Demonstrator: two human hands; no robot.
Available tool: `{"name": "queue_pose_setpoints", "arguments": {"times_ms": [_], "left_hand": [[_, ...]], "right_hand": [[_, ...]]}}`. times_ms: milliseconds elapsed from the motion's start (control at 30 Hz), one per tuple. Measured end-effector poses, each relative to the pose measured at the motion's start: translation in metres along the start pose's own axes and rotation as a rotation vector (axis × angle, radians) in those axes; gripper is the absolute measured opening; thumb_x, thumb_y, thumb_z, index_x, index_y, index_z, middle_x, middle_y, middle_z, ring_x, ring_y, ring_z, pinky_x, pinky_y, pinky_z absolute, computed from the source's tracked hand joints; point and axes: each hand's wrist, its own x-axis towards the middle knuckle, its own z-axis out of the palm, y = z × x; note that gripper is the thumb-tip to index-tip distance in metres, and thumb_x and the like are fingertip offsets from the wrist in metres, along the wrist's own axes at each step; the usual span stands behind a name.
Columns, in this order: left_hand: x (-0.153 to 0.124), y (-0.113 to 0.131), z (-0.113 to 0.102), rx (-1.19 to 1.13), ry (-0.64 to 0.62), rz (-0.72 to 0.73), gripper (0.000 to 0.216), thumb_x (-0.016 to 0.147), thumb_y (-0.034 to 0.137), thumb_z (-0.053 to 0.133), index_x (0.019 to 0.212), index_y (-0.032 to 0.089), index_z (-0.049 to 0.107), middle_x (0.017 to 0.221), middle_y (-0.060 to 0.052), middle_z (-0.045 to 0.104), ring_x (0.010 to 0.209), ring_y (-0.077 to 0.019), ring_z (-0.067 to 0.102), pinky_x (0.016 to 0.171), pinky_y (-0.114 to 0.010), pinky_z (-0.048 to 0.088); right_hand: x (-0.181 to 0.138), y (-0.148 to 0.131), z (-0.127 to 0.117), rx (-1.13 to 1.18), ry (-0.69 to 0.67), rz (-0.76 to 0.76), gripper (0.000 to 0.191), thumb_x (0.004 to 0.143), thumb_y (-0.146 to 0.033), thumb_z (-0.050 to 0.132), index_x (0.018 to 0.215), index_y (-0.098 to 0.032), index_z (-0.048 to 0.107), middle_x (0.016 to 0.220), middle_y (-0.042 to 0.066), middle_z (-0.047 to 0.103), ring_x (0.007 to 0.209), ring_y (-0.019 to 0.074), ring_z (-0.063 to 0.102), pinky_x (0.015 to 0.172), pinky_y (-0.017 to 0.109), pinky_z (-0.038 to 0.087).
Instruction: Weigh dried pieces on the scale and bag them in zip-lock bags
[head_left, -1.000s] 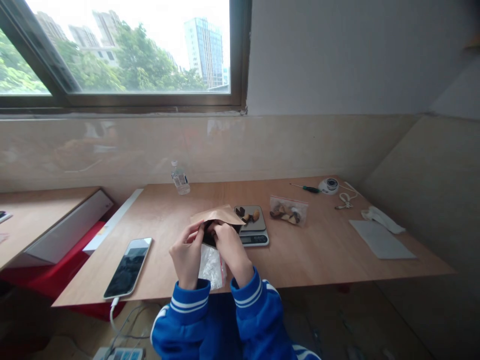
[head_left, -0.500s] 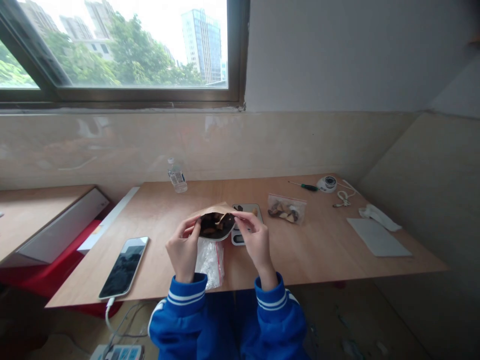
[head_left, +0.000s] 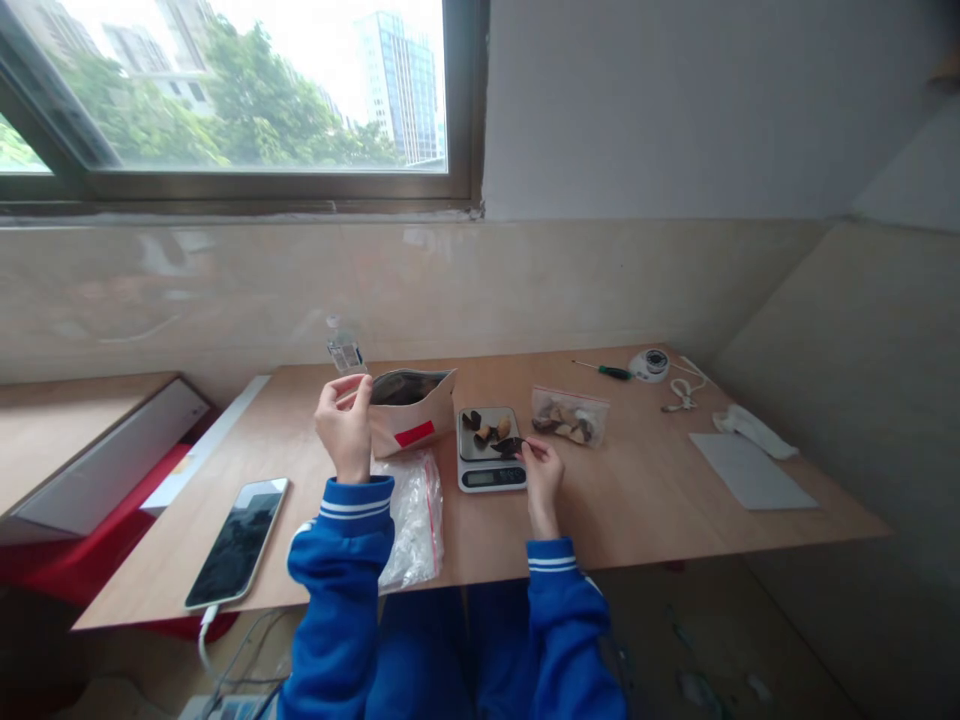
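Note:
My left hand [head_left: 345, 422] is closed at the upper left corner of a brown paper pouch [head_left: 412, 420] with a red label, gripping its edge. The pouch's mouth is open and dark inside. Between the fingertips of my right hand [head_left: 543, 478] is a dark dried slice [head_left: 508, 447], held at the front right of the weighing plate. Several dark and tan dried pieces lie on the kitchen scale [head_left: 491, 479], whose display faces me. A clear zip bag [head_left: 412, 525] lies flat in front of the pouch.
Right of the scale lies a zip bag [head_left: 570, 416] of dried pieces. Further right are a screwdriver [head_left: 613, 372], a white dome camera [head_left: 649, 365], a white sheet [head_left: 750, 470] and a tissue [head_left: 756, 430]. A phone [head_left: 238, 543] on a cable and a bottle [head_left: 345, 345] are left.
My right hand has left the pouch's rim and moved right and down to the scale with a dark slice. The pouch has come down and left, now standing upright.

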Motion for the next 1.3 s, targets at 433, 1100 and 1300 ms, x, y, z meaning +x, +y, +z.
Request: {"name": "queue_pose_setpoints", "arguments": {"times_ms": [433,1100,1300], "left_hand": [[-0.033,-0.014,-0.001,-0.117,0.061,-0.031,0.057,0.076,0.049,0.063,0.118,0.018,0.041,0.135,-0.016,0.041,0.128,-0.0254,0.043,0.105,-0.039,0.037],[-0.019,-0.007,0.009,0.056,0.027,0.091,0.029,0.083,0.035,0.053,0.106,0.019,0.056,0.112,-0.007,0.058,0.106,-0.019,0.055,0.094,-0.033,0.042],[-0.031,-0.002,0.001,0.11,-0.006,0.051,0.028,0.078,0.028,0.052,0.103,0.019,0.06,0.105,-0.005,0.063,0.095,-0.0178,0.059,0.09,-0.032,0.044]], "right_hand": [[0.0,0.01,-0.015,-0.275,0.002,-0.294,0.028,0.085,-0.03,0.042,0.101,-0.014,0.058,0.098,0.014,0.063,0.085,0.0211,0.056,0.08,0.036,0.044],[-0.012,0.008,-0.046,-0.311,-0.246,-0.369,0.032,0.086,-0.021,0.037,0.105,-0.017,0.063,0.101,0.011,0.06,0.097,0.0221,0.055,0.086,0.039,0.045],[-0.014,0.005,-0.038,-0.507,-0.369,-0.469,0.04,0.086,-0.015,0.039,0.118,-0.024,0.062,0.117,0.012,0.054,0.108,0.0249,0.049,0.094,0.048,0.04]]}}
